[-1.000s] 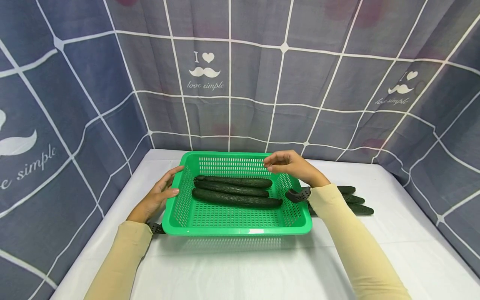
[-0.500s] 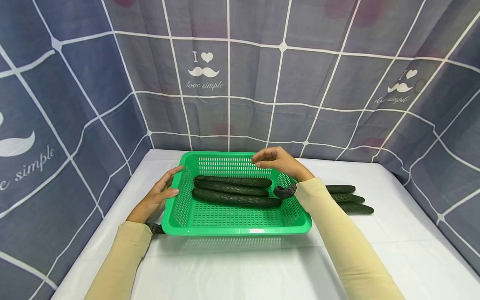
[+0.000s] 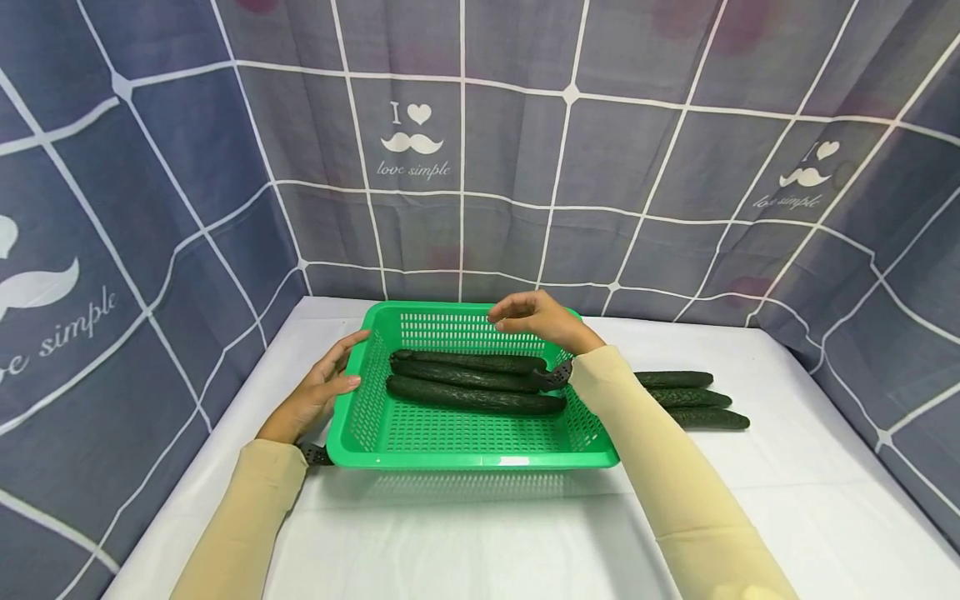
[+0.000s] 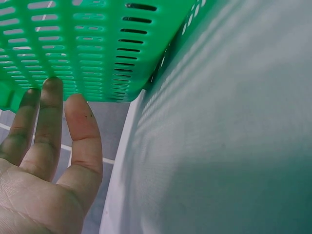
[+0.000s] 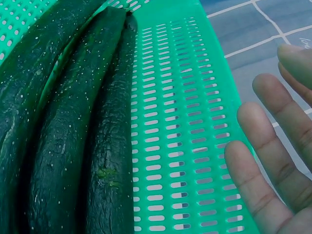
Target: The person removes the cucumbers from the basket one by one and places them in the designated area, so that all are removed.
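A green plastic basket (image 3: 472,460) with slotted walls stands on the white table. Three dark green cucumbers (image 3: 477,395) lie side by side in it. At the basket's left end is my left hand (image 3: 313,392), thumb near the rim; in the left wrist view its fingertips (image 4: 52,87) meet the outer slotted wall. My right hand (image 3: 542,319) hovers over the basket's back right part, fingers loosely bent and holding nothing. From the right wrist, the cucumbers (image 5: 63,122) appear to the left of that hand (image 5: 278,161), apart from it.
More cucumbers (image 3: 688,398) lie on the table right of the basket, partly hidden by my right sleeve (image 3: 667,475). A grey checked curtain (image 3: 510,150) hangs behind the table and along both sides. The white table (image 3: 450,542) extends in front of the basket.
My right hand has moved left over the basket, from its right end toward the middle of the back wall. My left hand, the basket and the cucumbers have stayed in place.
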The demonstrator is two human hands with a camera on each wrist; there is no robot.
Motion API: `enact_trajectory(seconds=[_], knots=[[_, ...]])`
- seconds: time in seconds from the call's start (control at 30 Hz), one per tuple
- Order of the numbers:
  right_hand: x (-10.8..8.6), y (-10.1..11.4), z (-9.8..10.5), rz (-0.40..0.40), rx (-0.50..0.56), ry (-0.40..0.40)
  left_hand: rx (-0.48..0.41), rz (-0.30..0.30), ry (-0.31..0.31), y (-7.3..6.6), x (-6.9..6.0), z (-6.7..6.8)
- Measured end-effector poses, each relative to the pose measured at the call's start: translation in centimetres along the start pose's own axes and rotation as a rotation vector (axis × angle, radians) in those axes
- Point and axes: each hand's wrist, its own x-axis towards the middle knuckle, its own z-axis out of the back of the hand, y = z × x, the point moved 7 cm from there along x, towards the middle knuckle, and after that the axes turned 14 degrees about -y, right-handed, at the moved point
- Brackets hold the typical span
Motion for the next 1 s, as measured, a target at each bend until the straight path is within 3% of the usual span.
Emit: enact_trajectory(seconds=[0.5, 0.73, 1.0], knots=[[1.1, -2.0, -2.2, 0.000, -0.017, -0.022, -0.002, 0.000, 0.007, 0.0, 0.1, 0.0], [1.0, -3.1, -2.5, -0.002, -0.081, -0.053, 0.001, -0.002, 0.018, 0.1, 0.1, 0.0], [1.3, -4.0, -2.9, -0.004, -0.178, -0.032, -0.019, -0.010, 0.023, 0.1, 0.0, 0.0]])
